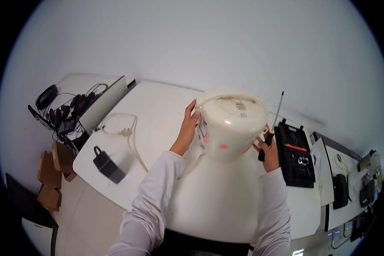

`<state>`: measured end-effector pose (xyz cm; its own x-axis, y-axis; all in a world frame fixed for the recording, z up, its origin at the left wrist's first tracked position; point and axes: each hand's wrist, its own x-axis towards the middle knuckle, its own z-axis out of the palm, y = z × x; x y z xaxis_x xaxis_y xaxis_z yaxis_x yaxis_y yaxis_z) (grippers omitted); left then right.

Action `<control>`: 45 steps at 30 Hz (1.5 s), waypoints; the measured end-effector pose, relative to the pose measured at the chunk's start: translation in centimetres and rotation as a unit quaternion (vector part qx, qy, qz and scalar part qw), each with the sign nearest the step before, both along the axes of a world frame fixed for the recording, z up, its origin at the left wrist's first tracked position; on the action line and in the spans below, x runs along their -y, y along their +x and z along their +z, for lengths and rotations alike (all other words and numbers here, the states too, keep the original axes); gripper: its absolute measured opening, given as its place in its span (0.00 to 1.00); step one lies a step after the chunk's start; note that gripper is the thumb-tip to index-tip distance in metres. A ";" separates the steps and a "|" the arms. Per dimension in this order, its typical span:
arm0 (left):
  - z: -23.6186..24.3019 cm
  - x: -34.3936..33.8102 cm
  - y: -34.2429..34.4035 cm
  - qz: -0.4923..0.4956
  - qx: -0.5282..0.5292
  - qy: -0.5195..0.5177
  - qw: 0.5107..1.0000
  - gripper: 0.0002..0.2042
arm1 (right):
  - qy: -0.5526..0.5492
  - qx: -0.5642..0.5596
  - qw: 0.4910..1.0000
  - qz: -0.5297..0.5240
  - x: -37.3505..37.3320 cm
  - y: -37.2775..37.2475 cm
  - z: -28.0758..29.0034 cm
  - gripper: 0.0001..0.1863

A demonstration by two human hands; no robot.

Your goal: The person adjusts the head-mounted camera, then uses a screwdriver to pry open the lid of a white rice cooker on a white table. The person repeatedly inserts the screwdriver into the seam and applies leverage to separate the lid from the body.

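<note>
A white rounded appliance that looks like a rice cooker [230, 132] stands on the white table [213, 200], with pink marks on its side and a brownish stain on top. My left hand [187, 132] grips its left side near the handle joint. In my right hand [268, 151] is a screwdriver [271, 135] with a black and yellow handle, its long shaft pointing up and away. The fingers of that hand also reach the cooker's right side. A pale power cord [135, 147] runs from near the cooker toward the left, with its plug [126, 132] lying on the table.
An opened black tool case [294, 155] lies to the right, holding a red-and-black tool and small bits. On the left sits a dark grey boxy bag or case [108, 165] with a loop. Beyond a divider [102, 106] are tangled black cables [74, 106]. Cardboard boxes [50, 170] stand on the floor.
</note>
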<state>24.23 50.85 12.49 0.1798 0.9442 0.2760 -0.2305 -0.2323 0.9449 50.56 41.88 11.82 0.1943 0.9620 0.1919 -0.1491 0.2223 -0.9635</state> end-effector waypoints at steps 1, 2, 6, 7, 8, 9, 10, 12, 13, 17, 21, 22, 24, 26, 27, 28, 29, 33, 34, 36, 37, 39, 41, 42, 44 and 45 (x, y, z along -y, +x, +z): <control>0.0 1.4 0.3 -0.019 -0.006 -0.006 1.000 0.30 | 0.000 -0.003 1.000 0.003 1.2 0.4 0.3 0.37; 0.1 2.6 0.4 -0.030 0.005 0.002 1.000 0.29 | -0.002 0.001 1.000 -0.016 2.3 0.8 0.3 0.37; -0.7 6.2 0.9 -0.015 0.028 0.043 0.999 0.29 | -0.007 0.009 1.000 -0.027 6.9 2.5 0.0 0.31; -0.8 6.5 0.7 -0.008 0.027 0.050 0.998 0.30 | -0.012 -0.002 0.999 -0.035 7.4 3.0 -0.5 0.30; -1.1 7.1 0.7 -0.005 0.027 0.048 0.998 0.30 | -0.023 0.004 0.999 -0.040 8.2 3.2 -0.6 0.31; -1.3 8.0 0.6 0.000 0.026 0.051 0.998 0.31 | -0.030 0.010 0.999 -0.041 8.8 3.1 -0.2 0.31; -1.3 9.1 0.5 0.010 0.001 0.040 0.999 0.31 | -0.036 0.012 0.999 -0.031 9.2 3.5 -0.3 0.31; -0.4 10.8 0.7 0.026 -0.037 0.035 0.998 0.32 | -0.032 0.022 0.999 -0.025 10.0 3.7 0.5 0.31; -0.5 11.6 0.8 0.035 -0.034 0.038 0.998 0.31 | -0.043 0.030 0.998 -0.037 10.1 3.9 0.5 0.30; -0.9 13.1 1.7 0.077 -0.029 0.062 0.995 0.31 | -0.060 0.045 0.994 -0.074 9.3 3.9 0.6 0.28; -1.0 13.6 1.8 0.110 -0.030 0.080 0.990 0.31 | -0.051 0.042 0.994 -0.082 9.3 3.3 0.1 0.28; -1.2 13.5 1.7 0.115 -0.029 0.083 0.989 0.32 | -0.040 0.038 0.995 -0.078 9.5 3.2 -0.6 0.28; -1.3 13.1 1.8 0.121 -0.024 0.095 0.988 0.32 | -0.017 0.047 0.996 -0.074 10.3 2.8 -0.8 0.28; -1.3 13.4 1.9 0.122 -0.027 0.097 0.987 0.32 | -0.030 0.059 0.995 -0.081 10.8 2.8 -0.8 0.28; -1.5 13.7 1.9 0.121 -0.029 0.098 0.987 0.31 | -0.038 0.058 0.994 -0.085 11.1 2.9 -0.5 0.28; -1.4 13.9 2.1 0.116 -0.028 0.096 0.988 0.31 | -0.049 0.098 0.991 -0.079 11.1 4.3 -0.8 0.27; -1.3 14.3 2.7 0.114 -0.026 0.097 0.988 0.31 | -0.056 0.149 0.983 -0.088 11.7 6.0 -0.7 0.27; -0.6 15.1 2.7 0.124 -0.026 0.108 0.986 0.30 | -0.016 0.230 0.963 -0.138 15.4 3.8 2.5 0.26; -0.3 15.5 2.7 0.120 -0.027 0.106 0.987 0.29 | -0.033 0.265 0.953 -0.145 16.7 3.6 3.5 0.25; 0.0 16.7 1.3 0.102 -0.042 0.091 0.990 0.28 | -0.058 0.291 0.945 -0.139 19.0 2.6 4.2 0.23; -0.4 17.6 0.7 0.083 -0.049 0.076 0.992 0.28 | -0.071 0.285 0.946 -0.136 20.3 2.4 3.9 0.21; -0.4 20.5 -2.6 0.099 -0.164 0.116 0.975 0.23 | -0.102 0.247 0.961 -0.077 22.4 2.1 2.9 0.16; -1.9 24.0 -6.5 0.002 -0.209 0.019 0.978 0.13 | -0.128 0.111 0.985 0.019 25.3 3.2 0.6 0.13; -2.4 26.0 -8.6 -0.063 -0.228 -0.048 0.970 0.06 | -0.145 0.058 0.986 0.066 26.6 3.2 -1.0 0.12; -3.1 29.7 -13.9 -0.346 -0.336 -0.190 0.855 0.07 | -0.170 -0.021 0.967 0.190 28.5 2.6 -3.2 0.10; -5.8 32.9 -16.6 -0.407 -0.433 -0.209 0.777 0.10 | -0.185 -0.046 0.945 0.265 29.1 2.1 -4.0 0.09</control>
